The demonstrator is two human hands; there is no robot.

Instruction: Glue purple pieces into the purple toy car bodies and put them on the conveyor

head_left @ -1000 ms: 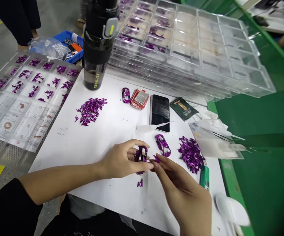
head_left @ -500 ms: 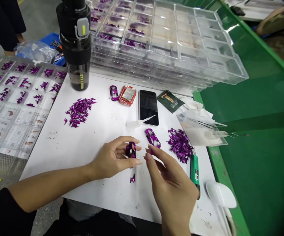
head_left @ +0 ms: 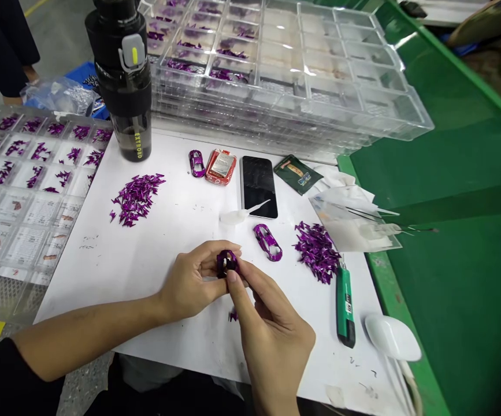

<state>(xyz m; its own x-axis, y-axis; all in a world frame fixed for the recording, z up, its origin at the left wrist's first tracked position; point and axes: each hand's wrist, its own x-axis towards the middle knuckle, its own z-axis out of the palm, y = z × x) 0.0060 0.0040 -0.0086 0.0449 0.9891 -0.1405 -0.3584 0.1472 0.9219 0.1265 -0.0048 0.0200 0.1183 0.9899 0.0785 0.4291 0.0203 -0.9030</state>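
My left hand [head_left: 192, 280] pinches a small shiny purple toy car body [head_left: 226, 261] over the white table [head_left: 176, 231]. My right hand [head_left: 267, 329] has its fingers closed against the same car body from the right. Below the hands a small purple piece [head_left: 233, 315] lies on the table. Another purple car body [head_left: 267, 242] rests just right of the hands, beside a pile of purple parts [head_left: 317, 250]. A second pile of purple parts [head_left: 135, 198] lies at the left.
A black water bottle [head_left: 122, 81] stands at the back left, with stacked clear compartment trays [head_left: 341, 98] behind. A phone [head_left: 258, 186], a red pack [head_left: 221, 166], a third purple car body [head_left: 197, 163], a green utility knife [head_left: 344, 306], a white mouse [head_left: 392, 337] and a left parts tray [head_left: 25, 202] surround the hands.
My right hand has moved left and closed onto the car body held in my left hand. The view has shifted slightly.
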